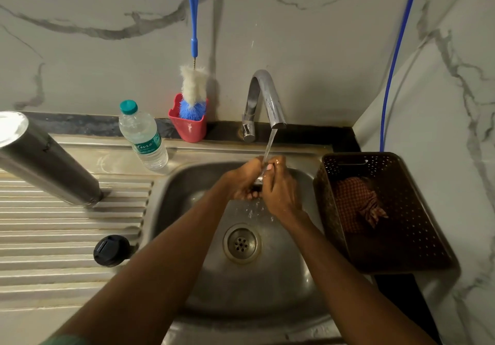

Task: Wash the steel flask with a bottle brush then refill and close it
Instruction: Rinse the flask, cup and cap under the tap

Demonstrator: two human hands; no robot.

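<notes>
We bring both hands together under tap (263,98) stream, over sink (182,224) so runoff drains. Left hand (242,181), right hand (278,188): fingers curled, pressed against each other. Something small and shiny perhaps between them, we cannot tell. Steel flask (51,162) stands on drainboard (53,227), well apart. Black lid (111,250) off, near basin. Bottle brush (193,87) parked head-down in red holder (188,129).

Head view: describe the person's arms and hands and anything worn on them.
The left arm and right arm are bare; no watch, bangle or glove shows. A strip of green sleeve edges the left arm at the frame's bottom. The left hand and right hand are wet.
</notes>
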